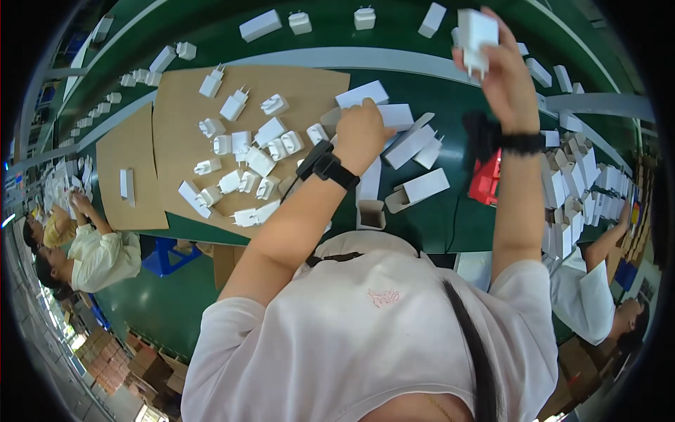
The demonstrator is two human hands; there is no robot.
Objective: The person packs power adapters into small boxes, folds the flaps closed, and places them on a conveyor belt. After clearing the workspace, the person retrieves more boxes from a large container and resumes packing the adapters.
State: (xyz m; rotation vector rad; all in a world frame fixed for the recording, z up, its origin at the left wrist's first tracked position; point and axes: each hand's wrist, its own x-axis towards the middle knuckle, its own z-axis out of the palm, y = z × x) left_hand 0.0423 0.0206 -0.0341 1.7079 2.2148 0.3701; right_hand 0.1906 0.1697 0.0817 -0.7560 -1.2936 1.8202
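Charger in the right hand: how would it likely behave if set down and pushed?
The white charger is probably stiff, given its blocky, plastic-looking shell. Its flat sides suggest sliding rather than rolling, though the protruding pins might catch.

No words or numbers can be read. At the near side, the white shirt [337,334] bears a small red outlined mark [384,298] on its chest; whether lettering or drawing cannot be told.
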